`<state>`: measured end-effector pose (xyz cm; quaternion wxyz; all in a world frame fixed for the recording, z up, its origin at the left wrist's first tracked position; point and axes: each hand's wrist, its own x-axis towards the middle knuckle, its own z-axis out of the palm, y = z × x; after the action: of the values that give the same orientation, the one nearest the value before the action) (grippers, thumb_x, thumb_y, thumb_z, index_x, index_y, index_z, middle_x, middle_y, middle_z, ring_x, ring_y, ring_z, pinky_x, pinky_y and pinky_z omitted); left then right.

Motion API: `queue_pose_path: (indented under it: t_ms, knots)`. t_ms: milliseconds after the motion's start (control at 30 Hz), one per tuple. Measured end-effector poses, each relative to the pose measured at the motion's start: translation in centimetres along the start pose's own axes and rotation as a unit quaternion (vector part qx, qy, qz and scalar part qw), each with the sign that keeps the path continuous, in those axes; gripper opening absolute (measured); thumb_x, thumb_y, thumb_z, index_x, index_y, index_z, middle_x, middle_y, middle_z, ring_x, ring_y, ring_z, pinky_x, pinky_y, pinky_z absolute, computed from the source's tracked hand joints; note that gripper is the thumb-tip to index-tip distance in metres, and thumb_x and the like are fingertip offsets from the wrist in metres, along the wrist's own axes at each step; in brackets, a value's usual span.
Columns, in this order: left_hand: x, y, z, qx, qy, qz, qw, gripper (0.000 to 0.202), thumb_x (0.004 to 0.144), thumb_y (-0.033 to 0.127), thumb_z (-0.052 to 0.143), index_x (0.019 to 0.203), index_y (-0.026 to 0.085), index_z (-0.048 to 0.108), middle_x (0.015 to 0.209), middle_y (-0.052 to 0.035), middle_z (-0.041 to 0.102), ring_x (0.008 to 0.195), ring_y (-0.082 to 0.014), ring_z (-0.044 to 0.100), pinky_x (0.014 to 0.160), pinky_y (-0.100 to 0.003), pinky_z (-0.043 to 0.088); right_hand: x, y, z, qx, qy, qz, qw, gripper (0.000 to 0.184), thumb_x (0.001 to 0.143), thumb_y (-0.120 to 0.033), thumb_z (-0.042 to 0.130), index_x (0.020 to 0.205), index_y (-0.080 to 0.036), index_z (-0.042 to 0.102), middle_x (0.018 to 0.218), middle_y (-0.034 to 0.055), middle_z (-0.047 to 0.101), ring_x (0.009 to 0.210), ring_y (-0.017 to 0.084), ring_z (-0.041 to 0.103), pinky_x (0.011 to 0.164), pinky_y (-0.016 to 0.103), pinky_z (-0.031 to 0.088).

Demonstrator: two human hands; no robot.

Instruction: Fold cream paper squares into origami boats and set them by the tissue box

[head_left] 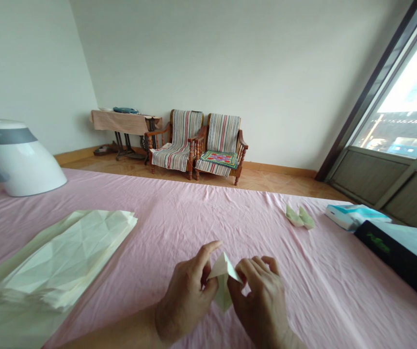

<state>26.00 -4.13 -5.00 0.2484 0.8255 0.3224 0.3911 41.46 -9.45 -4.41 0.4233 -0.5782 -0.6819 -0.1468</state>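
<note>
Between my hands, above the pink cloth, is a small piece of folded pale yellow-green paper (223,286) with a pointed top and a pointed lower end. My left hand (190,286) pinches its left side between thumb and fingers, the index finger reaching up past the paper's edge. On the right edge, my right hand (261,293) grips the paper with thumb and curled fingers. Parts of the paper are hidden behind the fingers. Farther off to the right sits a finished-looking folded paper shape (299,218) with two upright points.
A stack of creased paper sheets (66,252) lies on the left of the pink tablecloth (179,213). Behind it stands a white and grey jug (30,160). At right are a blue and white pack (356,215) and a black box (393,254). Two wooden chairs (197,140) stand beyond.
</note>
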Motion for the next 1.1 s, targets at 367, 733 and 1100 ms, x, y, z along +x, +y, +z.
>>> queue_pose_path:
  t_ms: [367, 733, 1100]
  knots:
    - [1.7, -1.0, -1.3, 0.061, -0.11, -0.043, 0.991, 0.042, 0.07, -0.004, 0.05, 0.101, 0.022, 0.061, 0.086, 0.0007, 0.063, 0.08, -0.0161, 0.061, 0.068, -0.023, 0.044, -1.2, 2.5, 1.0, -0.011, -0.148, 0.073, 0.986, 0.02, 0.075, -0.006, 0.057, 0.088, -0.021, 0.059, 0.082, 0.0029, 0.063, 0.079, 0.023, 0.052, 0.07, 0.033, 0.033]
    - [1.8, -1.6, -3.4, 0.082, -0.177, 0.236, 0.952, 0.019, 0.096, 0.007, 0.043, 0.107, 0.014, 0.057, 0.098, -0.0075, 0.062, 0.091, -0.0184, 0.056, 0.085, -0.031, 0.046, -1.9, 2.8, 0.7, 0.067, -0.217, -0.032, 0.973, 0.019, 0.091, -0.011, 0.052, 0.103, -0.024, 0.06, 0.099, 0.0032, 0.062, 0.09, 0.021, 0.053, 0.078, 0.034, 0.038]
    - [1.8, -2.2, -3.0, 0.147, -0.217, 0.295, 0.919, 0.015, 0.098, 0.013, 0.048, 0.095, 0.014, 0.063, 0.092, -0.005, 0.066, 0.085, -0.0168, 0.059, 0.078, -0.029, 0.044, -1.9, 1.6, -0.1, 0.097, -0.204, -0.028, 0.974, 0.023, 0.08, -0.002, 0.058, 0.092, -0.022, 0.061, 0.087, 0.001, 0.063, 0.082, 0.021, 0.052, 0.075, 0.034, 0.035]
